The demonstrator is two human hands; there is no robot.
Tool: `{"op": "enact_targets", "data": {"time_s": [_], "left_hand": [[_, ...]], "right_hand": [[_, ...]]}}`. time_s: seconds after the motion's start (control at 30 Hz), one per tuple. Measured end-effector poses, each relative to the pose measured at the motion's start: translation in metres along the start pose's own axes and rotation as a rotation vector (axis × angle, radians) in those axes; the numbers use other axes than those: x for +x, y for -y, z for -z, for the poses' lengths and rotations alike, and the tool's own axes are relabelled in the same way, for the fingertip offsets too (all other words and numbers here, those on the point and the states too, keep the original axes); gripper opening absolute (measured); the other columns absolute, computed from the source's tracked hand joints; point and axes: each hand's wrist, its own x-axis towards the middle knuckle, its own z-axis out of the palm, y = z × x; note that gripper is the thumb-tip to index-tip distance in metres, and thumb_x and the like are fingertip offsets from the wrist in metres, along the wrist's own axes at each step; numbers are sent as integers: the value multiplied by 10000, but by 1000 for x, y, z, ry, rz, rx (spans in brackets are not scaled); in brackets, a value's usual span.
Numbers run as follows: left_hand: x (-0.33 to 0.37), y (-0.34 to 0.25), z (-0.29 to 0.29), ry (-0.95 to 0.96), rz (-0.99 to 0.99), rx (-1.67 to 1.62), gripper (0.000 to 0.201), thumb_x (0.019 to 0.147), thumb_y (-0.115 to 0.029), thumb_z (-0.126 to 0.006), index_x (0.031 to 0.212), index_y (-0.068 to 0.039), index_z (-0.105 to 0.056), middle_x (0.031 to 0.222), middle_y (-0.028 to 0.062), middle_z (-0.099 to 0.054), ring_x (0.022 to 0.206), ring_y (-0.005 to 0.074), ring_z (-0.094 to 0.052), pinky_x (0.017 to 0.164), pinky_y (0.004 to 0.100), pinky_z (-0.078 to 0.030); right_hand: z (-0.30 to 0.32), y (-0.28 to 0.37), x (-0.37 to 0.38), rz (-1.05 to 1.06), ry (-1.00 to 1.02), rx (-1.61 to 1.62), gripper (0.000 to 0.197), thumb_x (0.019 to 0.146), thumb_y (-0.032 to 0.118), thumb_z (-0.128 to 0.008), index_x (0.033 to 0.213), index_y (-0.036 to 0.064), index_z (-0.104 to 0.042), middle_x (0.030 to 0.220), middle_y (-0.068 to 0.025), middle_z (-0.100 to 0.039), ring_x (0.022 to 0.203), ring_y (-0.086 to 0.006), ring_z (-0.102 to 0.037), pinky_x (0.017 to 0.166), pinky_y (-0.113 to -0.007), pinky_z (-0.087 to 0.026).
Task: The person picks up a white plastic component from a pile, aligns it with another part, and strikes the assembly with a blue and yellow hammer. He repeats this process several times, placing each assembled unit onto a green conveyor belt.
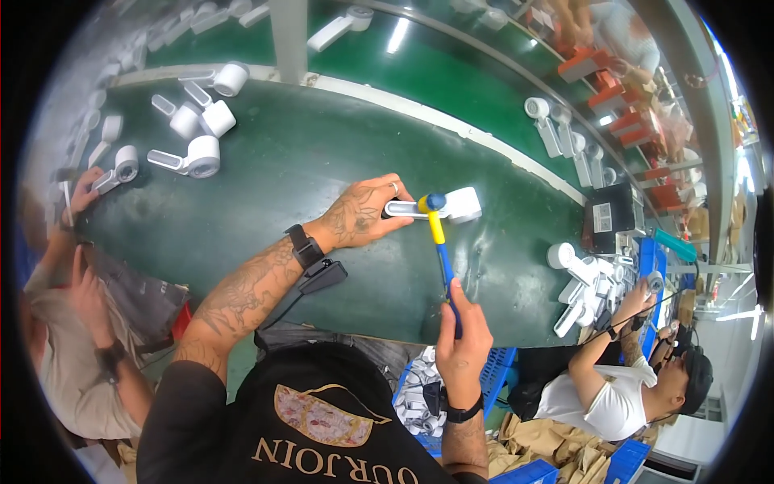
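My left hand [364,214] is closed around the handle end of a white device [464,205] that lies on the green table. The device has a drum-shaped head and a flat handle with a grey inlay, and looks like a handheld fan. In my right hand [464,343] is the blue grip of a small mallet [439,242] with a yellow neck. The mallet's blue-and-yellow head is over the device, where handle and drum meet. I cannot tell whether it touches.
More white devices [203,156] lie at the far left, and a pile [592,282] sits at the right. Beside me a blue crate [493,369] stands near white parts. Co-workers are at left and right; the right one [621,387] holds a white device. A white rail [451,125] borders the table.
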Motion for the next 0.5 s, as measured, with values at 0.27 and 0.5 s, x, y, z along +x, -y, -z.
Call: {"op": "enact_targets", "data": {"time_s": [0.27, 0.5], "left_hand": [[-1, -4, 1, 16, 59, -64, 231, 922, -166, -836, 1082, -72, -697, 1010, 74, -674, 841, 251, -674, 753, 371, -547], [8, -6, -6, -51, -42, 14, 257, 919, -186, -865, 1061, -52, -699, 998, 80, -682, 822, 231, -676, 732, 350, -547]], "right_hand": [[-11, 0, -6, 66, -2, 29, 430, 971, -81, -714, 1389, 18, -719, 906, -157, -695, 705, -277, -654, 648, -355, -537], [-18, -31, -4, 77, 27, -11, 434, 980, -67, -705, 1410, -8, -699, 922, -165, -703, 738, -269, -664, 664, -355, -540]]}}
